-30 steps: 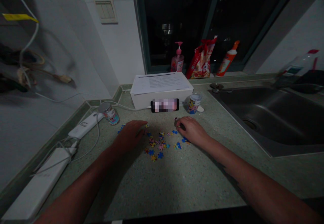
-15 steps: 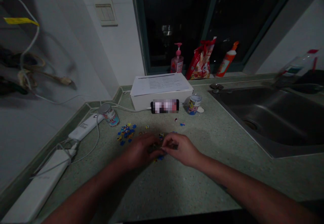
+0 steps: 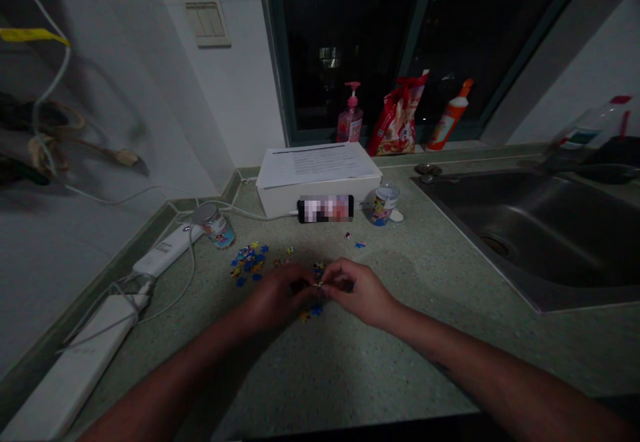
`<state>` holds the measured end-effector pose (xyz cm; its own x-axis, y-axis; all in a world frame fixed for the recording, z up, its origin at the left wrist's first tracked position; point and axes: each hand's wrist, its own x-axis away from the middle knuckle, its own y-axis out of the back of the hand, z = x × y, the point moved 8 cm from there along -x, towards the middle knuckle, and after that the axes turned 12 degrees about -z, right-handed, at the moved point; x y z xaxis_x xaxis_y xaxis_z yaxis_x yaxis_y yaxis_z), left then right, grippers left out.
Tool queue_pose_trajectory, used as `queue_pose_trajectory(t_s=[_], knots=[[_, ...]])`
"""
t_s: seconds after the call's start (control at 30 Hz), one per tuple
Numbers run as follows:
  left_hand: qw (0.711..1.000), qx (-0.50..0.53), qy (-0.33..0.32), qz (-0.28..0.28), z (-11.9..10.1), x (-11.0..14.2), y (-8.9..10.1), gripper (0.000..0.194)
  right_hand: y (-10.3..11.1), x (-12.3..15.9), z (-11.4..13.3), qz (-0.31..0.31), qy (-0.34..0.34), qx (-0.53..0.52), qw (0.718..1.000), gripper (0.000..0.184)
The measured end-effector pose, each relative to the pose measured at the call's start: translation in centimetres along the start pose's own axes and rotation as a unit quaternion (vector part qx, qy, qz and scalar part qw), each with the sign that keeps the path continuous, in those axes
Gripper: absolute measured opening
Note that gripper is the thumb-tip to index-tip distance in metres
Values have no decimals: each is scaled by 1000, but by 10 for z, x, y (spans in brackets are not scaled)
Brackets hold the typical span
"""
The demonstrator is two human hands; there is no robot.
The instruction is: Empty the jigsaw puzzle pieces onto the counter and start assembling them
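Note:
My left hand (image 3: 277,295) and my right hand (image 3: 363,293) meet over the countertop, fingertips almost touching. Between them is a small puzzle piece (image 3: 317,285), pinched from both sides; whether it is one piece or two joined is too small to tell. Just beyond the fingertips lie other puzzle pieces (image 3: 319,267), partly covered by the hands. Blue and yellow pieces (image 3: 316,310) show on the near side of the fingers. To the left of my left hand is a loose pile of blue and yellow puzzle pieces (image 3: 249,261). A blue piece (image 3: 360,245) lies beyond my right hand.
A phone (image 3: 325,209) leans against a white box (image 3: 280,199) at the back. A printed can (image 3: 383,206) stands right of it, a clear jar (image 3: 215,227) left. White power strips (image 3: 80,362) and cables line the left edge; a metal sink (image 3: 540,229) is at right.
My fingertips have drawn together, and the small puzzle piece between them now shows more clearly. My right hand has risen slightly. More of the near pieces is uncovered.

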<state>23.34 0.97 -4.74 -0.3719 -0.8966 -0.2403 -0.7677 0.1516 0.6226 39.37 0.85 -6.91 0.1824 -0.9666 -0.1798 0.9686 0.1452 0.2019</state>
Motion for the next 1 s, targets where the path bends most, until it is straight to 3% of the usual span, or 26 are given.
queue_pose_trajectory(t_s=[0.3,0.43,0.8,1.0], knots=[[995,72,61,8,3,-3,2,17,8,-9,-13,-32,-45,-42,998,21],[993,92,74,17,3,-2,-1,19,4,-8,-15,-17,-56,-59,997,22],[992,89,92,3,8,-2,-2,15,-4,-3,-19,22,-83,-101,991,30],[991,23,124,-45,29,-7,16,15,8,-4,-17,0,-48,-57,997,23]])
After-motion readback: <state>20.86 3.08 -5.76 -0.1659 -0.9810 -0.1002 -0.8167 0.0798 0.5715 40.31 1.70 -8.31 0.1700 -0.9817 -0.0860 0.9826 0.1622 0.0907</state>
